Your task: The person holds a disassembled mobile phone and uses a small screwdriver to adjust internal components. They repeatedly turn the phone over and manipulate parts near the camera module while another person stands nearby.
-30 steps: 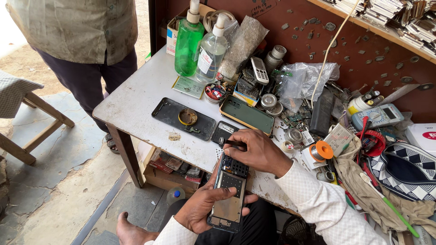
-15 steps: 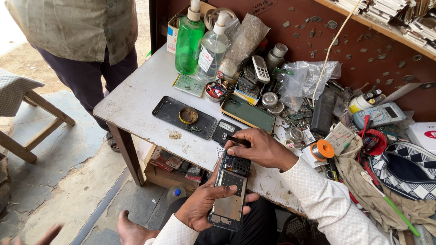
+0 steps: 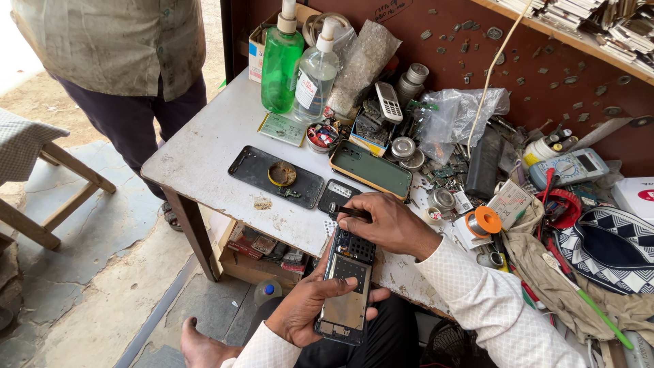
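green pump bottle [image 3: 282, 65] being kept at 11 o'clock | multimeter [image 3: 567, 167] being seen at 2 o'clock | wooden stool [image 3: 41, 184] being left at 9 o'clock

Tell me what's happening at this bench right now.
A person is working on an opened phone. The left hand holds it from below at the edge of the table. The right hand pinches a thin dark tool at the phone's upper end. A back cover and another phone lie on the table among bottles, parts and tools. Another person stands at the far side.
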`<state>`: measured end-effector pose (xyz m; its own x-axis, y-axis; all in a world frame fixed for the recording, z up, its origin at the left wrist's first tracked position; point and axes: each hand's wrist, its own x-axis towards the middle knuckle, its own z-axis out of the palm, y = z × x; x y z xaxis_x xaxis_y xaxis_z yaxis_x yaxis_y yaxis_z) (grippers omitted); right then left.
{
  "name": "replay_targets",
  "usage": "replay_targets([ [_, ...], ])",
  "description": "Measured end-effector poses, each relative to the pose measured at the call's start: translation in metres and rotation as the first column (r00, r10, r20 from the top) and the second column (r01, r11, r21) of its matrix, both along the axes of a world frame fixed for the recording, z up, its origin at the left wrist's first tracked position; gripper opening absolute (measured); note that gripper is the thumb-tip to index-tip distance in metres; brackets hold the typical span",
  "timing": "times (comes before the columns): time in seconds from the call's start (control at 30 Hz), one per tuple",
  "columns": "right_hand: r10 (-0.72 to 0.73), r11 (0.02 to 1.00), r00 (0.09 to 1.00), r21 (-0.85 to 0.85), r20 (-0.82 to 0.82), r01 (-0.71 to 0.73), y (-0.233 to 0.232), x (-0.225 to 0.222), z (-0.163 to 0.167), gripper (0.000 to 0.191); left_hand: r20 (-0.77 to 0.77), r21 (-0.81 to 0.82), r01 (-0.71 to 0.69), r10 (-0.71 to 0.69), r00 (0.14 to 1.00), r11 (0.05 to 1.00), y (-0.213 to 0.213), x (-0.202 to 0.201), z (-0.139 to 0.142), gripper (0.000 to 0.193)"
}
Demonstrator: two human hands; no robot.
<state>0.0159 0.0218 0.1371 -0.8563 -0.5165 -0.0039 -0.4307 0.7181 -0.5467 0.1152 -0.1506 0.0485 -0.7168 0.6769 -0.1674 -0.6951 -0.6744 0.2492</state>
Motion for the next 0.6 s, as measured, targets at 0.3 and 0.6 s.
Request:
replay_targets([
  [0.3, 0.016, 0.988, 0.998, -0.154, 0.057, -0.007, 0.004, -0.002, -0.006, 0.029, 0.023, 0.056, 0.013, -0.015, 1.000, 0.998, -0.002, 0.001, -0.001, 0.095],
  [0.6, -0.124, 0.688, 0.989, -0.711, 0.083, 0.146, 0.049, 0.052, -0.020, 0.035, 0.003, -0.012, 0.163, -0.163, 0.987, 0.987, 0.002, 0.014, -0.006, 0.098],
])
